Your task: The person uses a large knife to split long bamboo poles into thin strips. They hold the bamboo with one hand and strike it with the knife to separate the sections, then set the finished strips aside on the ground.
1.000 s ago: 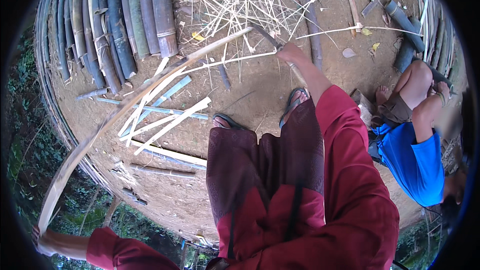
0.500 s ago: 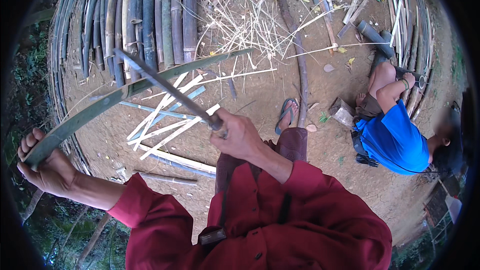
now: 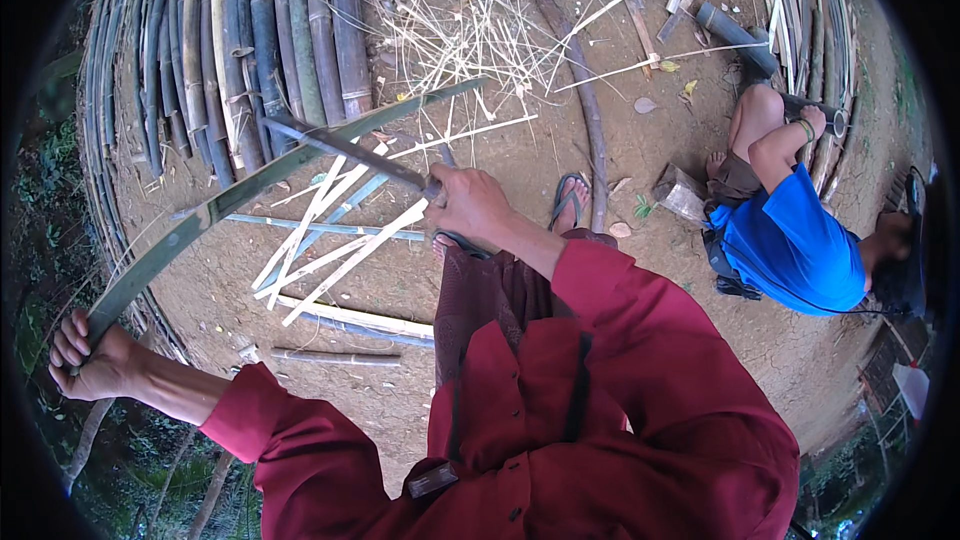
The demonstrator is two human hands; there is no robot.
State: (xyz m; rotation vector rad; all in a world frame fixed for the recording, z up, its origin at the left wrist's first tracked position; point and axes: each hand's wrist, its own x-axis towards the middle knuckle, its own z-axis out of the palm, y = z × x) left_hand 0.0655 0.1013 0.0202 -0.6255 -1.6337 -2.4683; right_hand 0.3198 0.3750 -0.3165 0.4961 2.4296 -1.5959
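A long green bamboo strip (image 3: pixel 230 200) slants up from my left hand (image 3: pixel 95 355), whose fingers wrap round its near end at the far left. Its far end reaches over the pile of thin shavings. My right hand (image 3: pixel 468 204), closed on the handle of a machete (image 3: pixel 365 162), is in front of my body. The dark blade points to the upper left, and its tip part crosses the bamboo strip about halfway along. Whether the blade touches the strip, I cannot tell. Below the strip, pale split bamboo pieces (image 3: pixel 345 265) lie crossed on the ground.
Bamboo poles (image 3: pixel 275 40) lie in a row at the upper left. Thin shavings (image 3: pixel 480 30) are heaped beside them. A dark branch (image 3: pixel 575 65) runs down to my sandalled foot (image 3: pixel 570 202). At the right sits a person in a blue shirt (image 3: pixel 790 240), near a wooden block (image 3: pixel 680 193).
The machete has swung lower, its blade now across the bamboo strip. My left hand has shifted slightly right with the strip's near end. My other foot now shows.
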